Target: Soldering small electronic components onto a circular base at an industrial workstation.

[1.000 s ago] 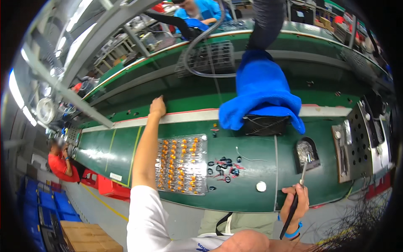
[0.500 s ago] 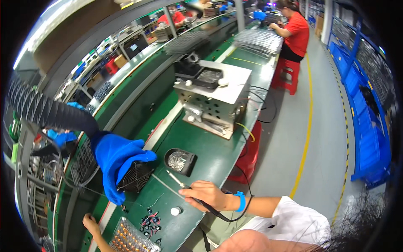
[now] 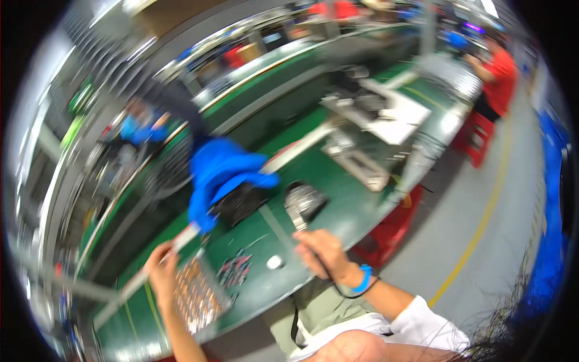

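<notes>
Right hand (image 3: 322, 250) was curled shut around a thin pen-like tool with a black cord trailing back past the blue wristband (image 3: 362, 278); frame was motion-blurred, so the tool's tip couldn't be made out. Just left of that grip lay a small white round piece (image 3: 274, 262), and further left a loose cluster of small dark and red parts (image 3: 235, 269) on the green bench (image 3: 338, 211). Left hand (image 3: 161, 268) sat well apart from the right, at the far edge of a clear tray of orange-brown components (image 3: 196, 292); whether its fingers were spread or pinching anything, couldn't tell from the blur. Beyond the right hand's grip sat a dark holder with a shiny insert (image 3: 303, 202), and beside that a black box (image 3: 238, 205) under a blue cloth (image 3: 220, 175). Person in red (image 3: 500, 75) was further down the line.
</notes>
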The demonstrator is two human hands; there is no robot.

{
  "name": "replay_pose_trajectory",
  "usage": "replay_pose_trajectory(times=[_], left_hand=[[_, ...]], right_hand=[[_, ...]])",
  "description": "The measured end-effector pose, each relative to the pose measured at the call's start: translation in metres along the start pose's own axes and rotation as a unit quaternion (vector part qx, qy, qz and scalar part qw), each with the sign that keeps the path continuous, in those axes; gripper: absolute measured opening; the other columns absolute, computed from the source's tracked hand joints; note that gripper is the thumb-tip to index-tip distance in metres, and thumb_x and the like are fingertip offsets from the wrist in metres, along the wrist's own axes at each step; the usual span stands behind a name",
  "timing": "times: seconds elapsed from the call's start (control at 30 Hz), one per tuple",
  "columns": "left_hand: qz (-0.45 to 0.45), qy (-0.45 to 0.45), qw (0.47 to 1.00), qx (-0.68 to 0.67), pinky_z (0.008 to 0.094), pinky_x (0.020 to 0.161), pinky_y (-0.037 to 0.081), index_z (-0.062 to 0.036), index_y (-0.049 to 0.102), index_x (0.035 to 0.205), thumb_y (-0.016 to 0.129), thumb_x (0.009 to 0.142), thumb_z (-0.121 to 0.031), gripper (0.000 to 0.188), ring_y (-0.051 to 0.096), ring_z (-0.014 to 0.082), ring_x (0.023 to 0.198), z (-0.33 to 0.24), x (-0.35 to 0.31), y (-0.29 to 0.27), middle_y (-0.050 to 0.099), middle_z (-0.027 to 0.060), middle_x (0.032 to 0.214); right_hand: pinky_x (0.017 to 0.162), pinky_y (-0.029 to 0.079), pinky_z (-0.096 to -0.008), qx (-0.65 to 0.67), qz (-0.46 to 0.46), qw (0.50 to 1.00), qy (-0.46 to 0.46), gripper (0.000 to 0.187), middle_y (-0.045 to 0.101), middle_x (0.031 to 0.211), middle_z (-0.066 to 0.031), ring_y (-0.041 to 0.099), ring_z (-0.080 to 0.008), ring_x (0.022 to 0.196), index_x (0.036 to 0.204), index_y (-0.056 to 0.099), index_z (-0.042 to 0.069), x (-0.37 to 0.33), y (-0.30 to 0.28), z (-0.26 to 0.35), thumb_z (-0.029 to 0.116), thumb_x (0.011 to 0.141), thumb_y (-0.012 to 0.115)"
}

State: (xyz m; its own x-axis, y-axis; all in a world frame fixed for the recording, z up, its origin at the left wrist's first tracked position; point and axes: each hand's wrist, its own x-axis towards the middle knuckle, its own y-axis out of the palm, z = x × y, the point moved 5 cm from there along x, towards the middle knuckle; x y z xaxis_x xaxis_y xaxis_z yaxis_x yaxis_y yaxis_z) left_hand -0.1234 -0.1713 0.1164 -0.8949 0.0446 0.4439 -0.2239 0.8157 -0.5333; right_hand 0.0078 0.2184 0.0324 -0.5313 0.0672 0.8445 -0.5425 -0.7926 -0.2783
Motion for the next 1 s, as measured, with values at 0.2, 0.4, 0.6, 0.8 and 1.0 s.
replay_pose_trajectory(times=[0.2, 0.4, 0.6, 0.8, 1.0], left_hand=[[0.147, 0.082, 0.984, 0.055, 0.0336, 0.079, 0.062, 0.0007, 0.074, 0.107, 0.072, 0.091, -0.001, 0.016, 0.075, 0.0221, 0.09, -0.045, -0.033, 0.095, 0.076, 0.0123, 0.102], [0.135, 0.081, 0.986, 0.053, 0.0352, 0.074, 0.06, 0.0001, 0.074, 0.107, 0.072, 0.09, -0.001, 0.017, 0.074, 0.0263, 0.085, -0.043, -0.052, 0.097, 0.075, 0.0139, 0.104], [0.169, 0.078, 0.981, 0.055, 0.0356, 0.074, 0.059, 0.0002, 0.074, 0.106, 0.071, 0.09, -0.001, 0.016, 0.074, 0.0277, 0.082, -0.042, -0.058, 0.104, 0.074, 0.0151, 0.101], [0.102, 0.038, 0.994, 0.003, 0.033, 0.085, 0.056, 0.0012, 0.074, 0.103, 0.073, 0.09, -0.002, 0.013, 0.073, 0.0199, 0.095, -0.037, -0.058, 0.092, 0.076, 0.011, 0.097], [0.117, -0.038, 0.981, -0.15, 0.0277, 0.085, 0.054, 0.0032, 0.073, 0.11, 0.069, 0.096, 0.001, 0.015, 0.068, 0.0144, 0.093, -0.034, -0.063, 0.1, 0.072, 0.0092, 0.105]], right_hand=[[0.067, 0.054, -0.0367, 0.033, -0.014, 0.998, 0.054, 0.036, 0.072, 0.086, -0.0152, 0.067, -0.0257, 0.07, 0.127, 0.062, -0.005, -0.016, -0.001, -0.015, -0.009, 0.091, 0.064], [0.066, 0.05, -0.0365, 0.057, 0.006, 0.997, 0.047, 0.042, 0.072, 0.076, -0.0118, 0.061, -0.0255, 0.067, 0.129, 0.061, -0.006, -0.018, 0.009, -0.009, -0.01, 0.088, 0.067], [0.07, 0.054, -0.0344, 0.045, 0.016, 0.998, 0.051, 0.032, 0.071, 0.084, -0.0153, 0.069, -0.0232, 0.072, 0.13, 0.06, -0.004, -0.016, 0.002, -0.006, -0.006, 0.097, 0.06], [0.073, 0.054, -0.036, 0.041, 0.022, 0.998, 0.04, 0.033, 0.072, 0.081, -0.0148, 0.066, -0.0255, 0.074, 0.128, 0.06, -0.005, -0.012, 0.009, -0.008, -0.007, 0.095, 0.061], [0.064, 0.049, -0.0378, 0.044, 0.011, 0.999, 0.007, 0.042, 0.074, 0.083, -0.0145, 0.061, -0.0283, 0.067, 0.129, 0.059, -0.007, -0.007, 0.008, -0.012, -0.011, 0.088, 0.068]])
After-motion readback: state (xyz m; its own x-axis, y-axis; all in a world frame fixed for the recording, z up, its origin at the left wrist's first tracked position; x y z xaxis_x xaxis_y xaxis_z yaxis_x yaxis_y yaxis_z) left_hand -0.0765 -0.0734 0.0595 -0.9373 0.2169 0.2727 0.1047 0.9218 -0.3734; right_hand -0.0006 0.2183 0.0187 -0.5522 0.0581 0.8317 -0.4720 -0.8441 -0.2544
